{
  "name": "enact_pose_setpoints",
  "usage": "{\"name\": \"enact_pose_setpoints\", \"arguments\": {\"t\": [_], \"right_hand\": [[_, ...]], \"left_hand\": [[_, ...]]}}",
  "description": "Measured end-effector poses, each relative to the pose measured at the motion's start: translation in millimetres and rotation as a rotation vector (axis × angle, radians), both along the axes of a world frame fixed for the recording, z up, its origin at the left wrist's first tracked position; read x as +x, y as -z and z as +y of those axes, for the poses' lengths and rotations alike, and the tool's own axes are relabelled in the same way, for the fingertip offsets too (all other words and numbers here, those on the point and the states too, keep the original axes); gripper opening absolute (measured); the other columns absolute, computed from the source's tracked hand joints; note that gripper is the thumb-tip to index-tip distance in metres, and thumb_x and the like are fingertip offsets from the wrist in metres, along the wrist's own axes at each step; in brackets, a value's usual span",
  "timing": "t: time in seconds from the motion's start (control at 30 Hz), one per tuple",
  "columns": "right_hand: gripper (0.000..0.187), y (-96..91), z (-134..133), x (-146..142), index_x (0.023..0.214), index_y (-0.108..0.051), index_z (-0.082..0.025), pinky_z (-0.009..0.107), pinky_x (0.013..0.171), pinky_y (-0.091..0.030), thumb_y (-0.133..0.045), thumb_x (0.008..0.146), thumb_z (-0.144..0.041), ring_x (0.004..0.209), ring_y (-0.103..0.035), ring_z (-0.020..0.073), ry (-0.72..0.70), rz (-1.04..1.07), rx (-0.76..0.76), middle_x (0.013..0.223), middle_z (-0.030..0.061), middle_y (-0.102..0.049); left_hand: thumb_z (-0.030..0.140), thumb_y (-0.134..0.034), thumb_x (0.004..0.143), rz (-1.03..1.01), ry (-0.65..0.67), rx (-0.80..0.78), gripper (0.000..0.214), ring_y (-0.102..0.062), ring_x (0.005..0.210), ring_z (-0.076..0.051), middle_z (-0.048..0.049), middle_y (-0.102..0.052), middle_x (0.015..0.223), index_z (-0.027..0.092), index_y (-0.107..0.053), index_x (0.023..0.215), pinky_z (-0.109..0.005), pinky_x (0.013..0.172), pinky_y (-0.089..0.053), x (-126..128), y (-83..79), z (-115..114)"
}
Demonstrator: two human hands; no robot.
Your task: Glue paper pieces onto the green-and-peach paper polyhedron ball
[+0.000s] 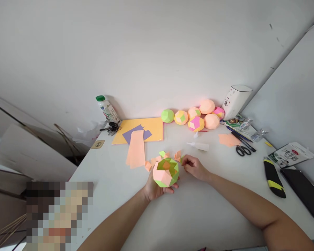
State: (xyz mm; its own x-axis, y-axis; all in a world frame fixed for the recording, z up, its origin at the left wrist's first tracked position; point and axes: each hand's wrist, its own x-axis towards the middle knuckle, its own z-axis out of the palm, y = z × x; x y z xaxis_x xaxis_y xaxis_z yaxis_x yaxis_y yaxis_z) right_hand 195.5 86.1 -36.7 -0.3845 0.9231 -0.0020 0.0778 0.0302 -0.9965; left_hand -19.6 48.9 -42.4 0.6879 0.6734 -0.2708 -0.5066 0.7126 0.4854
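A half-built paper ball (163, 177) in peach and light green, with an opening at its top, rests in my left hand (154, 188). The fingers of that hand curl under and around it. To its right, my right hand (195, 167) is closed in a pinch, with a sliver of a small green paper piece (181, 160) showing at the fingertips. Just behind the ball lie several small folded paper pieces, among them a peach one (177, 155), a green one (162, 153) and another peach one (148, 166).
Finished paper balls (196, 123) line the wall side. A glue bottle (201, 146) lies before them. Peach strips (137, 150) overlap yellow sheets (157, 129) at left, near a drink bottle (107, 109) and keys (113, 128). Scissors (243, 150), pens (242, 139), a utility knife (274, 178) and a phone (303, 193) lie right.
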Motion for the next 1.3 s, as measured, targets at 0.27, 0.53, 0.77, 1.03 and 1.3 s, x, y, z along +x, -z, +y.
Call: {"name": "enact_pose_setpoints", "arguments": {"t": [0.27,0.53,0.77,1.03,1.3], "right_hand": [[0.01,0.1,0,1,0.078,-0.051,-0.021,0.023,0.052,-0.033,-0.06,0.079,-0.025,0.057,-0.038,0.01,-0.034,0.028,0.061,0.067,-0.0049,-0.043],[0.05,-4.7,-11,1,0.123,-0.047,-0.028,0.036,0.084,-0.047,-0.06,0.076,-0.017,0.121,-0.041,0.0262,-0.148,0.028,0.377,0.129,0.01,-0.039],[0.048,-4.9,-25,-5,0.12,-0.049,-0.027,0.047,0.104,-0.037,-0.068,0.076,-0.025,0.136,-0.027,0.0324,-0.316,-0.069,0.614,0.143,0.0109,-0.025],[0.028,3.7,-21,-5,0.098,-0.056,-0.026,0.046,0.097,-0.046,-0.072,0.077,-0.035,0.124,-0.043,0.0284,-0.28,0.028,0.619,0.135,0.0084,-0.037],[0.024,1.7,-24,-4,0.09,-0.057,-0.02,0.041,0.093,-0.048,-0.072,0.077,-0.033,0.118,-0.048,0.0276,-0.196,-0.074,0.797,0.128,0.0135,-0.043]], "left_hand": [[0.069,-0.032,0.085,0.021,0.02,0.002,0.072,-0.071,0.066,-0.027,-0.0187,-0.071,0.093,0.009,-0.062,0.112,-0.033,0.052,-0.055,1,-1.9,-1],[0.078,-0.022,0.08,0.084,0.141,-0.021,0.087,-0.069,0.053,-0.025,-0.0196,-0.073,0.093,0.01,-0.061,0.118,-0.031,0.041,-0.05,-4,-7.8,0],[0.078,-0.023,0.081,0.067,0.342,-0.006,0.091,-0.063,0.041,-0.021,-0.0247,-0.073,0.09,0.006,-0.05,0.13,-0.026,0.032,-0.039,-10,-4.2,5],[0.079,-0.023,0.08,0.075,0.143,-0.012,0.086,-0.072,0.077,-0.032,-0.0172,-0.072,0.095,0.013,-0.048,0.129,-0.035,0.05,-0.056,0,-12.5,-2],[0.07,-0.044,0.082,0.011,0.025,0.195,0.074,-0.064,0.103,-0.032,-0.0173,-0.061,0.123,0.018,-0.046,0.135,-0.043,0.078,-0.054,2,-11.2,-9]]}}
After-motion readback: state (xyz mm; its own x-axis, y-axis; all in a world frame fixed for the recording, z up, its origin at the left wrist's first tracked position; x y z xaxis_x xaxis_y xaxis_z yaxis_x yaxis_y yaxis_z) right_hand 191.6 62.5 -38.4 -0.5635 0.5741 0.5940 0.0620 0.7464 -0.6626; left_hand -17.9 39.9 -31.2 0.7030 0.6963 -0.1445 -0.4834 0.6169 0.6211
